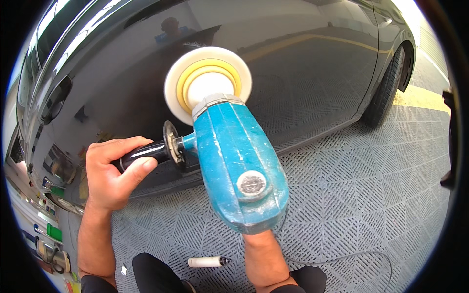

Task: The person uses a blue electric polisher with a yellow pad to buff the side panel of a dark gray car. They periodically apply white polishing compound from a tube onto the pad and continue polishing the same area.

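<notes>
A teal rotary polisher (242, 157) with a grey metal collar fills the middle of the view. Its round white polishing pad (172, 86), with a yellow ring on the backing side, lies against the glossy dark car door (293, 73). My left hand (113, 170) is wrapped around the black side handle (144, 154), thumb on top. From below, my right forearm (263, 260) reaches up to the tool's rear end. The polisher's body hides my right hand and its fingers, but the arm supports the tool from beneath.
Grey grated floor tiles (351, 183) spread below the car. A white bottle with a black cap (205, 262) lies between my knees. The power cable (329, 260) trails right. A car tyre (384, 88) stands at upper right; equipment (53, 252) is at lower left.
</notes>
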The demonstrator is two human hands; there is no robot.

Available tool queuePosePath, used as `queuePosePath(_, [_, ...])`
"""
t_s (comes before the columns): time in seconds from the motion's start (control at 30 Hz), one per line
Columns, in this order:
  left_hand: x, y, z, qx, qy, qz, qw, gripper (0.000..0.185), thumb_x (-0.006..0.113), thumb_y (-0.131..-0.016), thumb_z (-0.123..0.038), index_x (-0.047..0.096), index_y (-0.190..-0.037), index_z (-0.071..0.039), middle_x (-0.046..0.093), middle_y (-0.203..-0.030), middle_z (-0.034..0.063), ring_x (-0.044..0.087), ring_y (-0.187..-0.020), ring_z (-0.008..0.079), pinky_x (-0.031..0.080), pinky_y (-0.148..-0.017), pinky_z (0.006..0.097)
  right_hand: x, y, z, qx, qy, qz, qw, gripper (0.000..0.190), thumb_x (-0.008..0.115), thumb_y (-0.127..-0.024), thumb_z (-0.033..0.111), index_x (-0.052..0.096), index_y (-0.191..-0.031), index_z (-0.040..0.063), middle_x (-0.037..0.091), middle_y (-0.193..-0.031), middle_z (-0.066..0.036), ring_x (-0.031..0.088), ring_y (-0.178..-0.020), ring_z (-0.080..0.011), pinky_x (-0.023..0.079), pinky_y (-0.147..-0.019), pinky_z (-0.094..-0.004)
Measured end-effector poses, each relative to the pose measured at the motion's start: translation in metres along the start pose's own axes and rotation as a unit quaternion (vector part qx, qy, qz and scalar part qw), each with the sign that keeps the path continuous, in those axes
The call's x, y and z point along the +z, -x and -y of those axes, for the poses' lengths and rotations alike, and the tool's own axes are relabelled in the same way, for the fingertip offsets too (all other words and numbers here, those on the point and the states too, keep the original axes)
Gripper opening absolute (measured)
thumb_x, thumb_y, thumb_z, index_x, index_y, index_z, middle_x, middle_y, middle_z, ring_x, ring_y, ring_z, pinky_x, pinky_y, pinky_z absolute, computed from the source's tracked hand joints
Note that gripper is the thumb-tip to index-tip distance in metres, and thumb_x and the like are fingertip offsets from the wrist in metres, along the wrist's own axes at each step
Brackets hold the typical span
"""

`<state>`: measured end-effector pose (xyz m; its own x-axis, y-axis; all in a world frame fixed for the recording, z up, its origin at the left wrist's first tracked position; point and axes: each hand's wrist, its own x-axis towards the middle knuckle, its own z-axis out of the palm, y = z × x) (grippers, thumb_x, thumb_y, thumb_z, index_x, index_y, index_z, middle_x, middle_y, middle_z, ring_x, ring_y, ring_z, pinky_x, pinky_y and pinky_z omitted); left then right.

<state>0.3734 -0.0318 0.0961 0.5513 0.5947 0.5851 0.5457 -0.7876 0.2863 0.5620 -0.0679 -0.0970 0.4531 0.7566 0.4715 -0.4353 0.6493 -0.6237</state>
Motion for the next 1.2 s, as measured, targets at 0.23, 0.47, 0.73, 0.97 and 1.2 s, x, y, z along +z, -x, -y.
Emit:
queuePosePath(0.23, [-0.024, 0.039, 0.033, -0.027, -0.033, -0.008, 0.999, 0.046, 0.084, -0.085, -0.038, 0.079, -0.103, 0.005, 0.077, -0.082, 0.0121, 0.074, -0.073, 0.0216, 0.054, -0.07, 0.0308, 0.044, 0.014, -0.008, 0.037, 0.04, 0.001, 0.998, 0.055, 0.089, -0.084, 0.026, 0.063, -0.126, 0.001, 0.067, -0.105, -0.014, 0.075, -0.088, -0.0323, 0.063, -0.071, -0.043])
queuePosePath(0.47, [-0.036, 0.128, 0.067, -0.099, -0.061, -0.079, 0.99, 0.052, 0.081, -0.087, -0.043, 0.078, -0.104, 0.006, 0.074, -0.082, 0.011, 0.07, -0.073, 0.0194, 0.052, -0.068, 0.0324, 0.048, 0.027, -0.013, -0.016, 0.327, 0.104, 0.939, 0.041, 0.078, -0.089, 0.014, 0.062, -0.126, 0.003, 0.063, -0.103, -0.017, 0.073, -0.087, -0.0429, 0.062, -0.071, -0.0478])
queuePosePath(0.73, [0.028, 0.042, 0.022, 0.007, 0.022, -0.022, 0.999, 0.035, 0.093, -0.081, -0.021, 0.081, -0.107, 0.0, 0.07, -0.072, 0.0124, 0.067, -0.06, 0.0206, 0.051, -0.058, 0.0308, -0.029, 0.025, -0.019, 0.345, -0.53, -0.002, 0.775, 0.051, 0.068, -0.107, 0.022, 0.055, -0.151, 0.0, 0.064, -0.144, -0.025, 0.07, -0.126, -0.0317, 0.063, -0.106, -0.0448])
queuePosePath(0.97, [-0.028, 0.134, 0.092, -0.038, -0.05, -0.083, 0.995, 0.043, 0.083, -0.082, -0.035, 0.079, -0.102, 0.003, 0.068, -0.071, 0.0118, 0.065, -0.061, 0.0231, 0.048, -0.059, 0.0349, 0.051, 0.055, -0.06, 0.054, 0.3, 0.115, 0.945, 0.039, 0.081, -0.096, 0.018, 0.065, -0.128, 0.001, 0.071, -0.117, -0.009, 0.075, -0.096, -0.0201, 0.064, -0.081, -0.0323])
queuePosePath(1.2, [0.01, 0.098, 0.051, -0.041, -0.005, -0.056, 0.998, 0.035, 0.086, -0.085, -0.029, 0.079, -0.101, 0.001, 0.071, -0.072, 0.011, 0.068, -0.062, 0.0222, 0.051, -0.059, 0.0332, 0.005, 0.037, -0.044, 0.007, 0.247, 0.07, 0.966, 0.034, 0.077, -0.099, 0.015, 0.066, -0.128, 0.0, 0.072, -0.118, -0.01, 0.077, -0.095, -0.0202, 0.065, -0.079, -0.0322])
